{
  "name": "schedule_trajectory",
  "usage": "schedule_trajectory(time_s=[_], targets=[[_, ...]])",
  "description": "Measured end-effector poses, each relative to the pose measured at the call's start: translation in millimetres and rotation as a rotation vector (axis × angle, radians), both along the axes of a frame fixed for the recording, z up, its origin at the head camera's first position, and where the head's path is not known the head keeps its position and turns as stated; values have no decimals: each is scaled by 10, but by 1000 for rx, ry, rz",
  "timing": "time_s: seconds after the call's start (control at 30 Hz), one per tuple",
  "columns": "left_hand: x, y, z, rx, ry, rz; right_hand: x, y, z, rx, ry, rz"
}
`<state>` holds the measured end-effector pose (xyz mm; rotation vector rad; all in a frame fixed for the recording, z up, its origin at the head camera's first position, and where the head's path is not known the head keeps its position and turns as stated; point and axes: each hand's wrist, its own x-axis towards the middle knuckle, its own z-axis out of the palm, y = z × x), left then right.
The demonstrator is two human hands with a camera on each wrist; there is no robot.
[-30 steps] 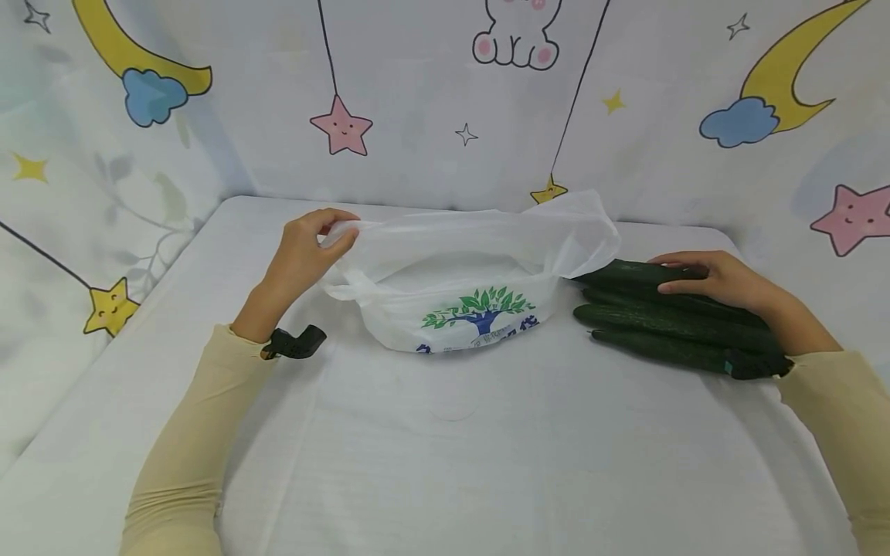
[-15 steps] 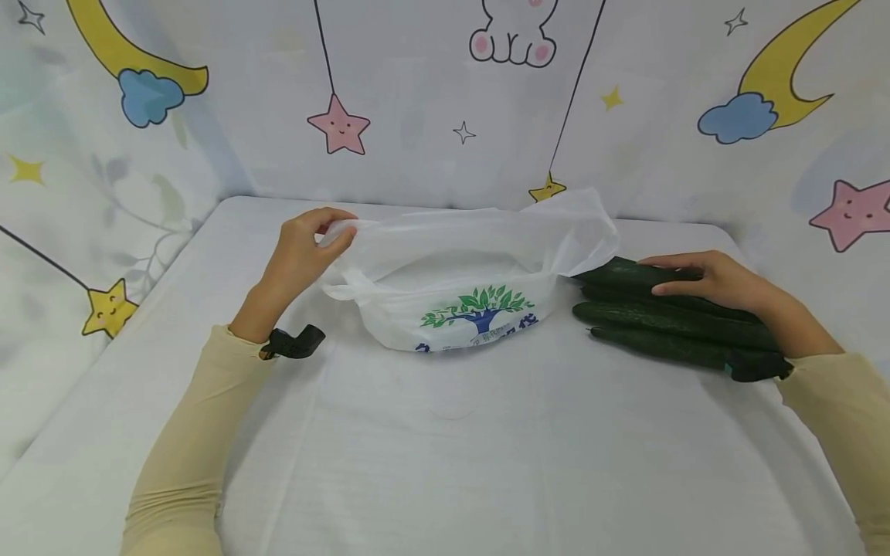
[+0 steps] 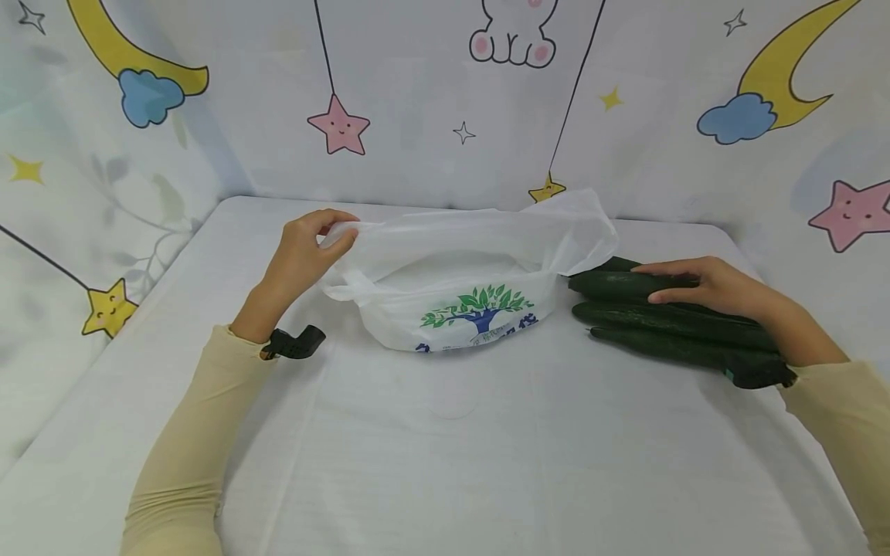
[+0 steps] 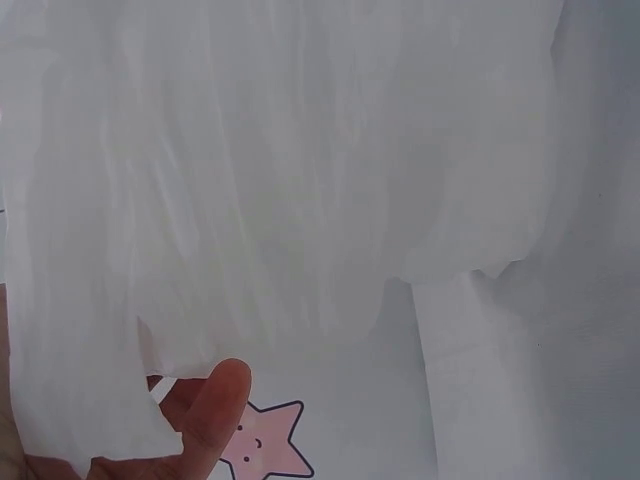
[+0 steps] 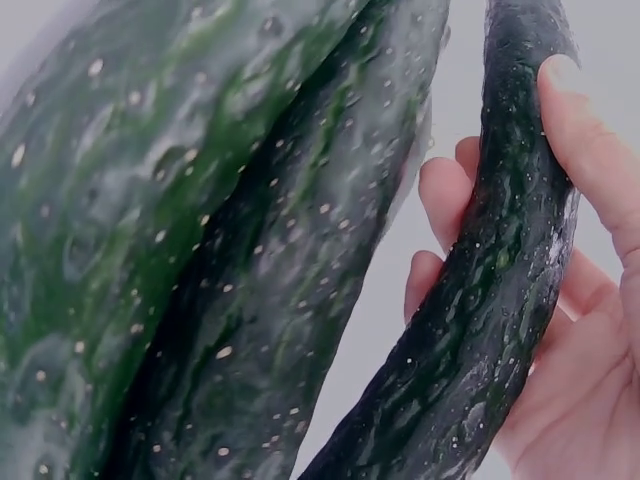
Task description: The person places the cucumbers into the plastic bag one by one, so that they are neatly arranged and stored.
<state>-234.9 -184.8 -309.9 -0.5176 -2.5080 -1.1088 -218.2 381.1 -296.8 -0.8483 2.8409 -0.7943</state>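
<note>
The right grip (image 3: pixel 730 293) curls around one cucumber (image 5: pixel 510 230), likely stiff, weighty and best held mid-length, while the left grip (image 3: pixel 300 253) pinches the probably flimsy bag (image 3: pixel 459 309).

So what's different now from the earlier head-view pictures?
The right hand and the cucumber in its grip have shifted slightly toward the person; nothing has visibly been let go. Unchanged: the left hand pinching the white plastic bag at its rim, the bag itself, and the two nearest cucumbers lying on the table.
</note>
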Motion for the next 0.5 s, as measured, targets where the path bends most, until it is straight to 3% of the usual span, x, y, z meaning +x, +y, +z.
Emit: schedule_trajectory(time_s=[0.1,0.5], targets=[[10,-3,6,0,-1,-7,25,-49,25,4,10,19],[16,0,13,-4,-5,-11,149,-236,137,95,42,-33]])
